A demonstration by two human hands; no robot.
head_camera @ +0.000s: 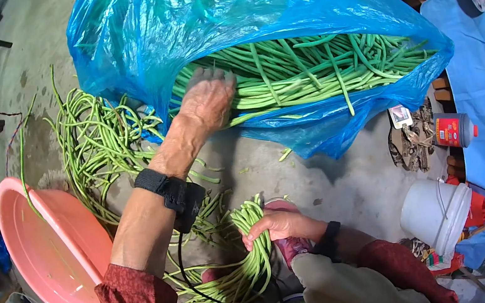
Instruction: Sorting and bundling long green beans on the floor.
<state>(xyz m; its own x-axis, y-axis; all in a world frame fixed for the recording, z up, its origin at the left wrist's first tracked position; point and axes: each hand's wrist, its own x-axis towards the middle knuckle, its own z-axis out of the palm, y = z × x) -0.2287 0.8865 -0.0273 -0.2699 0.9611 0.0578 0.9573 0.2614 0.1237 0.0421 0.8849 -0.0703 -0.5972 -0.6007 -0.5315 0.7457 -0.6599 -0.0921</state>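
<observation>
My left hand (210, 95) reaches into the mouth of a large blue plastic bag (220, 12). Its fingertips are among the long green beans (322, 84) inside, and whether they grip any cannot be made out. A black strap with a small black device (173, 193) is around my left wrist. Lower down, my right hand (278, 227) is closed around a bundle of long beans (252, 245), whose cut-looking ends stick up above the fist and whose lengths trail to the lower left. Another loose heap of long beans (93, 141) lies on the concrete floor, left of the bag.
A pink plastic basin (64, 227) with one bean over its rim stands at left. To the right are a white bucket (435, 211), a dark bottle with a red label (453, 130), patterned sandals (414, 138) and blue sheeting (470, 58). My shoe (293, 245) is below the right hand.
</observation>
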